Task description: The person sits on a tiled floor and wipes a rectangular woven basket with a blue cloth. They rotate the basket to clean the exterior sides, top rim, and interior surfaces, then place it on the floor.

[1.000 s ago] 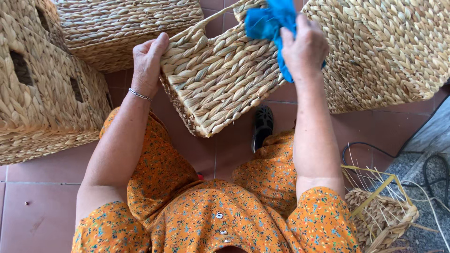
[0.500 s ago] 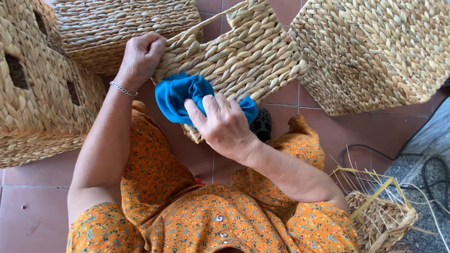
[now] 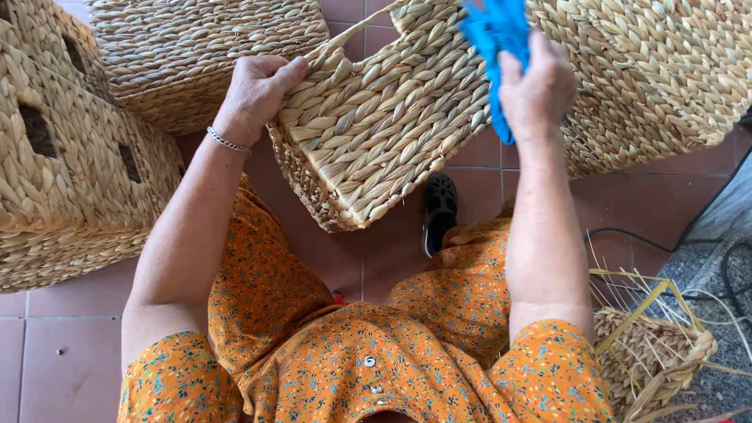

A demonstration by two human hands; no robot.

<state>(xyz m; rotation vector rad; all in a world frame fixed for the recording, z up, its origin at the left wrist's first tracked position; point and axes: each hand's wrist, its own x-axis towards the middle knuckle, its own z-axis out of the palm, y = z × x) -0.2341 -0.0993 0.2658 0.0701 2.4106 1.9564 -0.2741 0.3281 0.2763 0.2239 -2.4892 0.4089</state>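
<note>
Head view looks down on a woven basket [image 3: 376, 133] tilted on its side above the person's lap, its braided wall facing up. Left hand [image 3: 254, 94] has its grip clenched on the basket's upper left corner, fingers curled over the rim beside the thin handle loop. Right hand [image 3: 536, 90] rests on the basket's right part, its grip grasping a blue cloth [image 3: 495, 39] pressed against the weave. Left of the basket stand stacked woven boxes [image 3: 70, 164]; behind it lies another basket [image 3: 204, 39]; to its right sits a large one [image 3: 658, 70]. Below the basket, a black shoe [image 3: 440, 211] rests on the tiled floor [image 3: 47, 360].
</note>
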